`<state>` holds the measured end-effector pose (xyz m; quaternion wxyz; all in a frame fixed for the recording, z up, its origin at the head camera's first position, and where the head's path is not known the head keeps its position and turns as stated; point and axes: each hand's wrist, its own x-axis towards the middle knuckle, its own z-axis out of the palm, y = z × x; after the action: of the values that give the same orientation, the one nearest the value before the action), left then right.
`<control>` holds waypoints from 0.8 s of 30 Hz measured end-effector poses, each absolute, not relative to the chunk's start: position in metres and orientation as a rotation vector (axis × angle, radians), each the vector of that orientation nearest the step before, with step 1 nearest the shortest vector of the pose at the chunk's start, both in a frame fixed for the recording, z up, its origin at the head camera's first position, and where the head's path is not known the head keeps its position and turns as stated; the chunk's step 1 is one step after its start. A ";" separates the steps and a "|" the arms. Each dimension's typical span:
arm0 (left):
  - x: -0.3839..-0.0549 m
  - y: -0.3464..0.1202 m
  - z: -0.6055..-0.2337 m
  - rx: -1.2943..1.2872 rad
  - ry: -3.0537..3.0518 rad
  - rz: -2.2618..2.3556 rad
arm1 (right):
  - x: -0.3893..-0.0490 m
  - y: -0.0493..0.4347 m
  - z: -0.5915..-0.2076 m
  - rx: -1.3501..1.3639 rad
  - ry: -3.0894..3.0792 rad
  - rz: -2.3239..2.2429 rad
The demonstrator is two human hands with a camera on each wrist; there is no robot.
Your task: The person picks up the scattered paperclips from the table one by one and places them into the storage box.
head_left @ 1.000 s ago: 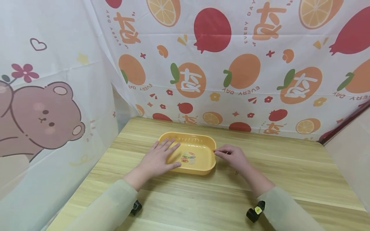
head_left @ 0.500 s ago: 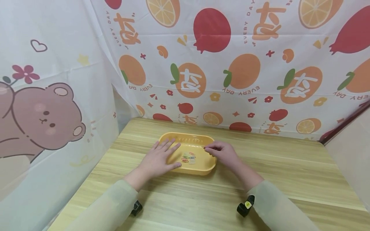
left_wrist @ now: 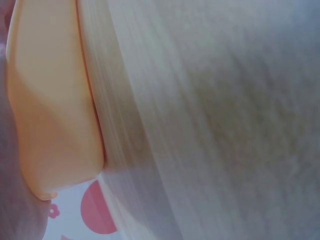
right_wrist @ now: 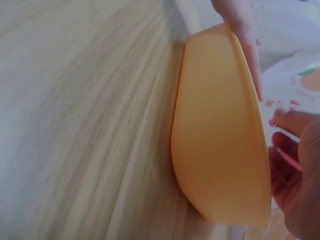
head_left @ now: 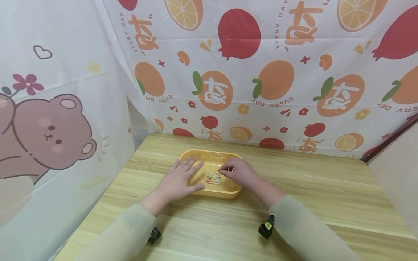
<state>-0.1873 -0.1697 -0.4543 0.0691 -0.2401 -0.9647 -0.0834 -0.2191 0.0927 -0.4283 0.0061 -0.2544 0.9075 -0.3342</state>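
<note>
A shallow yellow tray (head_left: 228, 194) stands on the table, with several coloured paper clips (head_left: 209, 180) lying in its middle. My left hand (head_left: 179, 180) rests across the tray's left side, fingers straight and spread. Over the tray's right half, my right hand (head_left: 239, 172) pinches a small paper clip (head_left: 217, 170) between thumb and forefinger, close by the lying clips. In the right wrist view the fingertips show beyond the tray wall (right_wrist: 217, 130) with a small reddish bit at them. The left wrist view shows mostly the tray's outer side (left_wrist: 55, 110).
The wooden table (head_left: 209, 228) runs on around the tray. A fruit-print cloth (head_left: 294, 119) hangs at the back edge, and a bear-print cloth (head_left: 52, 134) at the left. A black wrist camera (head_left: 266, 227) sits below the right sleeve.
My right hand has moved left from the tray's right rim to over its inside, carrying the pinched paper clip. My left hand and the tray stay in place.
</note>
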 end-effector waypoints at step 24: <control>-0.188 -0.170 -0.454 -0.730 -2.884 -0.268 | -0.252 0.064 -0.441 -0.703 3.005 -0.241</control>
<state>-0.1877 -0.1698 -0.4544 0.0772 -0.2437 -0.9626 -0.0894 -0.2523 0.0639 -0.4415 0.0232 -0.2272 0.9705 -0.0780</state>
